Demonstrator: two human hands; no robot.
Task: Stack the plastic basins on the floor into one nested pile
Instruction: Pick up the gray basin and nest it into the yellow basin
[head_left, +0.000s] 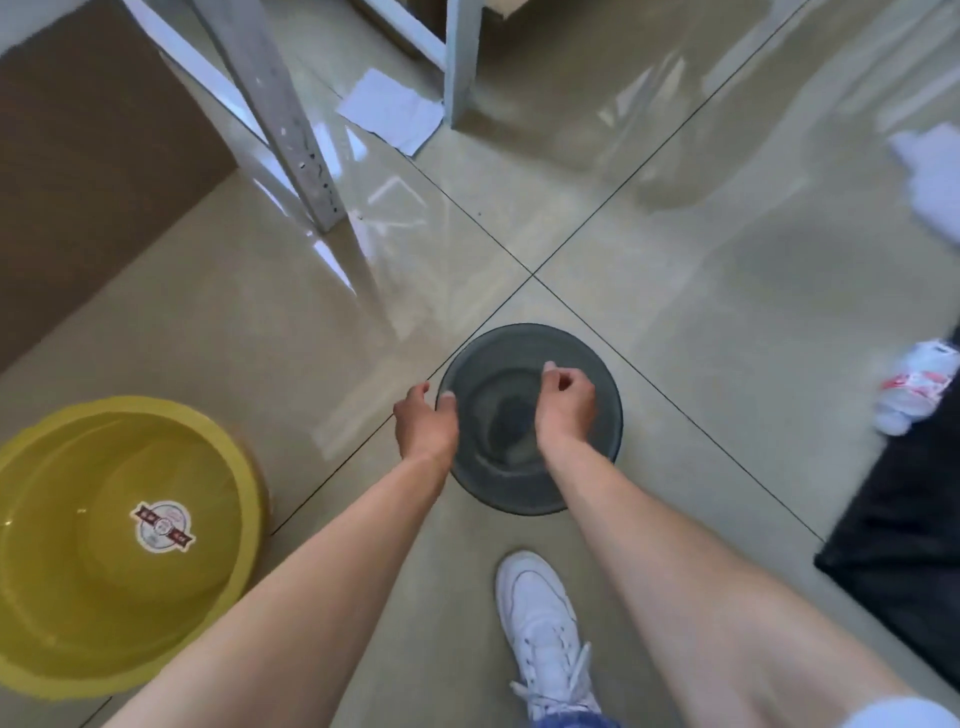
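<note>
Hands (426, 423) (563, 400) grip clamped on grey basin (597, 379) rim, glossy tiled floor (727, 312), yellow basin (78, 597) apart.

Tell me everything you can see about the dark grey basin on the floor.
The dark grey basin is round, looks like plastic, with a flat rim and sloping walls. It seems empty and stands upright, mouth up, on the tiled floor beside a crossing of tile joints, right of the yellow basin and apart from it. The left hand has its grip on the left rim; the right hand hangs curled over the inside, contact unclear.
</note>
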